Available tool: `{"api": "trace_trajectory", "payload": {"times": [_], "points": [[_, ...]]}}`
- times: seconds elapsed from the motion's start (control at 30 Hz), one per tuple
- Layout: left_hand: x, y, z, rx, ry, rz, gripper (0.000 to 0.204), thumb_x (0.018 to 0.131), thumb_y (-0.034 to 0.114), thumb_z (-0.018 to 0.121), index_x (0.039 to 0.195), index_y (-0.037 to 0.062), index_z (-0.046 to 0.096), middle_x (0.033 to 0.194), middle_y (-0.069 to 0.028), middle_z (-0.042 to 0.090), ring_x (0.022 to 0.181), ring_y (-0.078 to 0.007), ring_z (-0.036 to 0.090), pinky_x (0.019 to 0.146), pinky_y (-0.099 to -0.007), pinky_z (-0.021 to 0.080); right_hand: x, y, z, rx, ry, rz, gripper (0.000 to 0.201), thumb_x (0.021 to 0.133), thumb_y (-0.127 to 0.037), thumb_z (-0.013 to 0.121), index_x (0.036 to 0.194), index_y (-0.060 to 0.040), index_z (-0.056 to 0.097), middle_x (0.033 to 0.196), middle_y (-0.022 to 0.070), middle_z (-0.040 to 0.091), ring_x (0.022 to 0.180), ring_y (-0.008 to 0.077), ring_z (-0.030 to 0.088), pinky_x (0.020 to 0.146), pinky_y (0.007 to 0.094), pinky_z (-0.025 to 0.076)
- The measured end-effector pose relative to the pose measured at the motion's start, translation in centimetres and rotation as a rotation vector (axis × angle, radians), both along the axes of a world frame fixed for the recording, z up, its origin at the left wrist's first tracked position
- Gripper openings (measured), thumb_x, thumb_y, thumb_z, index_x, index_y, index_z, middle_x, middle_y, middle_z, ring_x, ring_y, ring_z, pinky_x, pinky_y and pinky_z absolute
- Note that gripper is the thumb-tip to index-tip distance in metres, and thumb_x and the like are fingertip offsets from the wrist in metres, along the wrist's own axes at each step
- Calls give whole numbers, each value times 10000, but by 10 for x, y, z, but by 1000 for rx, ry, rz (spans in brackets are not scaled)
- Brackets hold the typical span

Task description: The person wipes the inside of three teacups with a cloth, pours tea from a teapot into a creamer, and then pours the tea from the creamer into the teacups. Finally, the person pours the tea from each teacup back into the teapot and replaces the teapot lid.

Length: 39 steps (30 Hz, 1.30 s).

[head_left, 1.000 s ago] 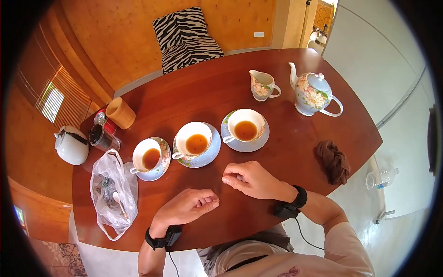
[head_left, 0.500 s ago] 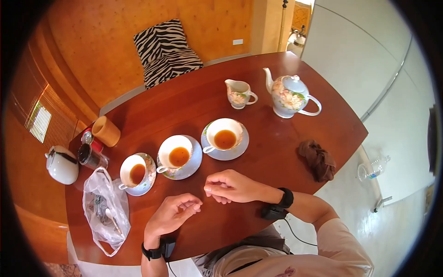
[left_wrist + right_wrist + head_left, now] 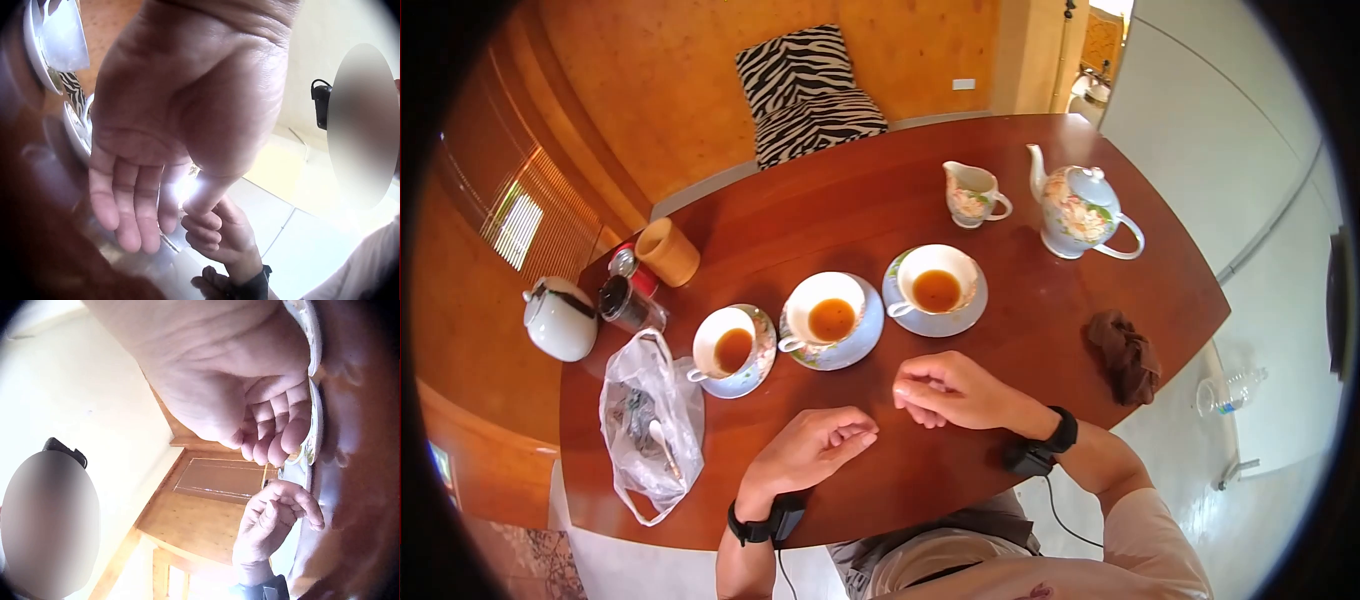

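Both hands are empty above the near part of the table. In the head view the left hand (image 3: 812,452) has loosely bent fingers, and in the left wrist view its palm (image 3: 187,106) faces the camera with relaxed fingers. The right hand (image 3: 955,392) hangs a short way to its right, fingers loosely curled; the right wrist view shows its palm (image 3: 219,375). Beyond the hands stand three cups of brown liquid on saucers: a left cup (image 3: 712,338), a middle cup (image 3: 808,292) and a right cup (image 3: 915,264).
A floral creamer (image 3: 970,198) and teapot (image 3: 1078,215) stand at the back right, a brown cloth (image 3: 1122,358) at the right edge. On the left are a plastic bag (image 3: 635,410), a dark-lidded jar (image 3: 628,305), a red can (image 3: 640,275), a wooden cup (image 3: 668,252) and a white pot (image 3: 562,322).
The head view swung right and then back, shifting everything in the picture. The hands stay empty over the table with only slight finger movement; the cups keep their places.
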<state>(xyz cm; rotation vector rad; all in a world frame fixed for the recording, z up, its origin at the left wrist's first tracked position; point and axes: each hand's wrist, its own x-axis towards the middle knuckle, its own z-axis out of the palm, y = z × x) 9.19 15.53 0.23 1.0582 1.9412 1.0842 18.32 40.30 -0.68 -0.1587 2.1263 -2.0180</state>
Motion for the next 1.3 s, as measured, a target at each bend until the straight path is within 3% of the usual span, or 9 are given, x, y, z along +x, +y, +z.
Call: {"api": "trace_trajectory", "payload": {"times": [0.67,0.77,0.93,1.07,1.17,1.23,1.3], "points": [[4,-1,4,-11,-15,-37,197,1011,159,682,1127,0,681,964,-128,736,862,-212,721,761,-314,566,3,1,4,27,-5,-53,414,1096,-307,524,853,2,654,672,11,595,635,77,570,576,249,472],[3,-1,3,10,2,-38,191,1009,156,683,1123,2,682,958,-125,736,860,-215,721,751,-315,564,1,2,4,84,-20,-15,357,1089,-256,518,890,5,661,694,22,607,633,86,579,583,256,483],[3,-1,4,-27,35,-48,199,1005,170,690,1119,8,684,959,-123,740,842,-216,722,734,-313,562,3,3,6,66,66,-22,164,1024,-97,532,1093,-3,647,864,45,666,707,96,629,641,255,523],[4,-2,3,1,39,-53,200,1003,172,692,1121,11,685,960,-117,744,834,-212,723,725,-308,559,10,15,23,83,41,-15,174,1009,-64,534,1137,-11,640,906,42,677,743,92,636,663,250,528],[5,-2,8,4,44,-27,213,989,194,706,1079,2,687,876,-109,727,766,-200,702,705,-309,560,29,36,51,119,92,-120,190,1000,-42,524,1141,-20,648,899,38,677,749,90,636,664,250,528],[5,-2,9,-29,64,-23,202,990,156,700,1131,12,688,978,-100,755,817,-195,717,709,-298,553,49,58,70,214,136,-364,193,997,-34,526,1140,-26,656,887,34,678,751,86,635,654,248,520],[7,-3,8,-16,73,-46,202,985,152,705,1132,13,689,983,-98,757,815,-193,716,709,-299,553,68,88,82,286,151,-585,178,1006,-52,548,1139,-32,666,864,36,680,749,87,633,652,243,514]]}}
